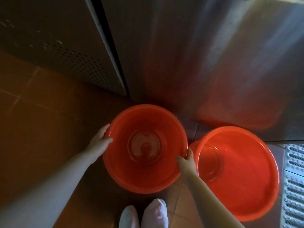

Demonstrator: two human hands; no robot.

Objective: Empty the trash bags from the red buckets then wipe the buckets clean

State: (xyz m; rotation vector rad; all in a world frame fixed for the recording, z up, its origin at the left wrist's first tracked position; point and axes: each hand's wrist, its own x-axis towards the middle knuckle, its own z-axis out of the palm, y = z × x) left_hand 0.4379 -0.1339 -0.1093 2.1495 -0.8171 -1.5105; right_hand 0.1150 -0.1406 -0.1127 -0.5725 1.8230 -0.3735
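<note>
Both hands, left hand (100, 139) and right hand (187, 157), grip rim of round red plastic bucket (144, 175); light, stiff, slick; keep fingers hooked over rim.

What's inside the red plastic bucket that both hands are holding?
Nothing shows inside the round red plastic bucket gripped at its rim by the left hand and right hand: no trash bag, only its bare round bottom. The floor beneath it is hidden.

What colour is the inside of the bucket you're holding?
Red plastic bucket: orange-red inside, no bag visible; head view.
</note>
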